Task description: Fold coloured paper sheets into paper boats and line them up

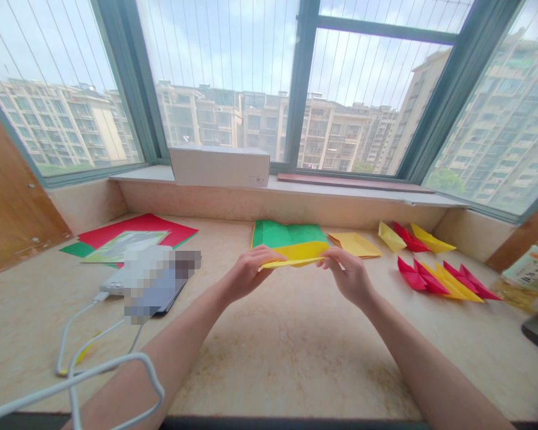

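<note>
Both ends are pinched now: our left hand (246, 267) and right hand (347, 275) grip one yellow paper (296, 255) above the counter (305, 352), in front of one green sheet (291, 233), partly covering it. Some fingertips we can't make out. Pixelation hides much of the slab-like device (177, 292); the bottle (529, 267) is cut off at the edge. We count six folded pieces (420, 278): three reddish, three yellow.

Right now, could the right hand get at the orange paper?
Probably yes: the orange paper lies just beyond the right hand, nothing between, but the hand may need to release its yellow paper.
</note>
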Motion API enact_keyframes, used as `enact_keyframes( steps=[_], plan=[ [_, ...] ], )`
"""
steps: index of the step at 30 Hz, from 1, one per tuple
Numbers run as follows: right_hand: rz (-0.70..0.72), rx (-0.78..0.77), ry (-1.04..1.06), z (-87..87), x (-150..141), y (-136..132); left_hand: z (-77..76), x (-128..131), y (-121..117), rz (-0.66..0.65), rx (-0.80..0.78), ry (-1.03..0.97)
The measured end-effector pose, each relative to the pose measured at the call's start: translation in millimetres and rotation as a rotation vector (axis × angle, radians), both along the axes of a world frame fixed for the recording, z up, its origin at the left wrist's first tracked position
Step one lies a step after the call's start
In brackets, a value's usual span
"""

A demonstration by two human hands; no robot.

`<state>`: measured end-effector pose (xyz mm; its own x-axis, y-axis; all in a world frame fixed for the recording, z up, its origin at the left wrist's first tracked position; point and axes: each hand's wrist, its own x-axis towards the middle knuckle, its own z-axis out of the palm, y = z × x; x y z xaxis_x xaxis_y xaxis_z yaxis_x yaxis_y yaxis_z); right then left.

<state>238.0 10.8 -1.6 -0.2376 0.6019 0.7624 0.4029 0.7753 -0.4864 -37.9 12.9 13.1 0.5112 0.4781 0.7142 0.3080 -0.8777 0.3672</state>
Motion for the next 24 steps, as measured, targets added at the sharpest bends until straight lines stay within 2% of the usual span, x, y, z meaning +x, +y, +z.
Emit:
enact_keyframes(
  steps=[2, 7, 10, 14, 19, 24],
  plan=[
    [-0.030, -0.055, 0.051, -2.0, -2, 1, -0.4, 2, 0, 0.067, 0.008, -0.012],
    [-0.091, -0.087, 0.293, -2.0, -6, 4, 0.7, 4, 1, 0.337, 0.121, -0.180],
    [-0.071, -0.102, 0.404, 0.0, -8, 4, 1.7, 3, 1, 0.413, 0.113, -0.265],
    [-0.035, -0.134, 0.459, 2.1, -10, 3, -0.2, 2, 0, 0.361, -0.014, -0.350],
    [-0.008, -0.165, 0.573, 3.6, -12, 4, -3.0, 7, 3, 0.186, -0.263, -0.589],
    [-0.018, -0.192, 0.663, 1.1, -11, 9, 2.9, 13, 3, 0.096, -0.368, -0.722]
  ],
)
